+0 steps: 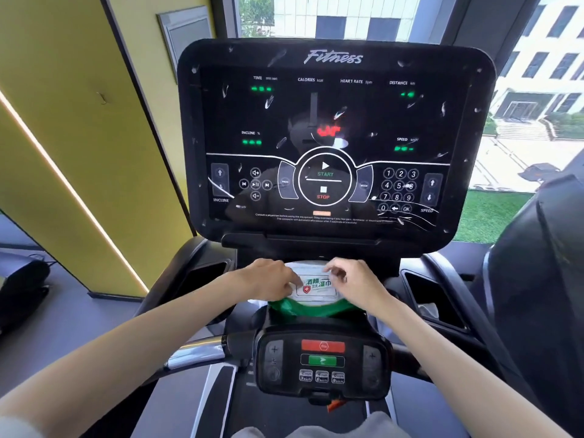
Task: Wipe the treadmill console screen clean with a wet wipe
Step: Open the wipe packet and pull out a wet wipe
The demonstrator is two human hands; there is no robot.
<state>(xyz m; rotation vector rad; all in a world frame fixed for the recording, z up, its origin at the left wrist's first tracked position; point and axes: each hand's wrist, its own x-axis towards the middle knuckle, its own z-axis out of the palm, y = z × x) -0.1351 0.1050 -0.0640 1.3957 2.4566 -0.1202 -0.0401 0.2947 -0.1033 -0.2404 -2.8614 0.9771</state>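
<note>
One wipe pack [311, 306] lies under our two hands. Our left hand [273, 278] rests its fingers on the pack's left side, steadying it. Our right hand [354, 279] pinches the label flap [317, 289] at the pack's right. The one console screen [325, 137], streaked, stands straight beyond the pack, long axis crosswise, equally near both hands.

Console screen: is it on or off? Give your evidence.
On. The console screen shows glowing green readouts under TIME, INCLINE and SPEED.
</note>
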